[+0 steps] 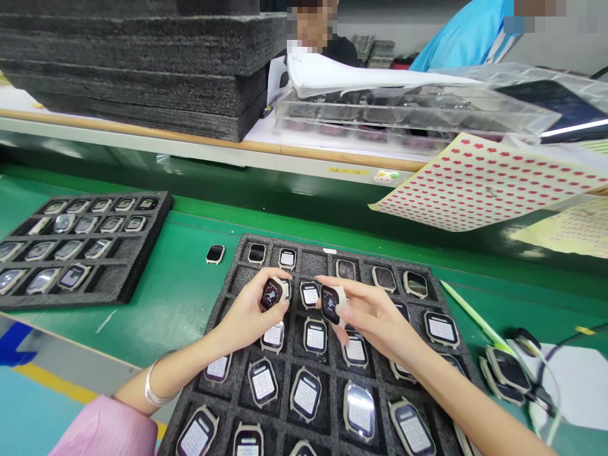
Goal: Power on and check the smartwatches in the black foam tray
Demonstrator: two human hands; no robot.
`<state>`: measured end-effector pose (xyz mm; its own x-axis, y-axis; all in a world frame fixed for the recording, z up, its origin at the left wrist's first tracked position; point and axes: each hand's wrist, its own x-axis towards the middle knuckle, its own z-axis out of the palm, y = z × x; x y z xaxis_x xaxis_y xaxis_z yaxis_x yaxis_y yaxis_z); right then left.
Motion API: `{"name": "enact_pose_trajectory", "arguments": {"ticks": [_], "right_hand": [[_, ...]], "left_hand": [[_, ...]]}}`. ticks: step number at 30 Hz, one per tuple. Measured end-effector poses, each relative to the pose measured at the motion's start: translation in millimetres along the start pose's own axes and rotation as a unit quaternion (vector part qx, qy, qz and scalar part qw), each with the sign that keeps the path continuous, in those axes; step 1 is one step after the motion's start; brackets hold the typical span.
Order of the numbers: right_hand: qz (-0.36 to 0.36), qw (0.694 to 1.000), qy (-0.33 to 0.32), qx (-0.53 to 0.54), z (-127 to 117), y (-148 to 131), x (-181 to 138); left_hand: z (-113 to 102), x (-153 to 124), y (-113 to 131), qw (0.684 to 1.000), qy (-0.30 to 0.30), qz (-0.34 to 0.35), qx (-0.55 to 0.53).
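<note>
Currently, the left hand [251,311] and the right hand [377,310] are working apart from each other above the central foam tray [237,278], each clamping one watch unit. The left hand is gripping the left-hand watch [272,294] between thumb and fingers, over the rear section of the tray. The right hand is gripping the right-hand watch [329,305] in the same manner, also over the tray. Both held units are displaying a dark face with a pale blue figure. A silver bracelet [151,387] is encircling the left wrist.

The seated watches [305,394] are occupying compartments of the central tray; many are showing a white, grid-like page, while several along the rear are showing dark screens. The loose watch [215,254] is lying on the green bench [175,285], just left of the tray's rear corner. The second foam tray [148,244] is resting farther left of the central tray, also carrying watches. A light-green stick [475,318] is lying to the tray's right, near the paired watches [509,367]. Behind the central tray, the shelf [190,136] is supporting the black foam stack [156,63] and clear plastic trays [413,114].
</note>
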<state>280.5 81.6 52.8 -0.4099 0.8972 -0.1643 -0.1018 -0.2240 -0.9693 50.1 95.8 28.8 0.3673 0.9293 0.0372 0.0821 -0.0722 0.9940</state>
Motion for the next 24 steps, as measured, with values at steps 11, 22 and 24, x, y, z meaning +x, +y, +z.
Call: {"name": "enact_pose_trajectory", "arguments": {"ticks": [11,22,24], "right_hand": [[0.012,1.0,0.004,0.004,-1.4,4.2,4.4],[-0.005,0.999,-0.006,-0.034,-2.4,0.0,1.5],[-0.009,0.999,-0.006,-0.033,-3.2,-1.5,-0.1]], "left_hand": [[-0.3,0.0,1.4,0.999,-0.016,0.011,0.044],[-1.3,-0.8,0.6,1.0,0.007,0.013,0.007],[-1.5,-1.9,1.1,1.0,0.005,0.022,-0.007]]}}
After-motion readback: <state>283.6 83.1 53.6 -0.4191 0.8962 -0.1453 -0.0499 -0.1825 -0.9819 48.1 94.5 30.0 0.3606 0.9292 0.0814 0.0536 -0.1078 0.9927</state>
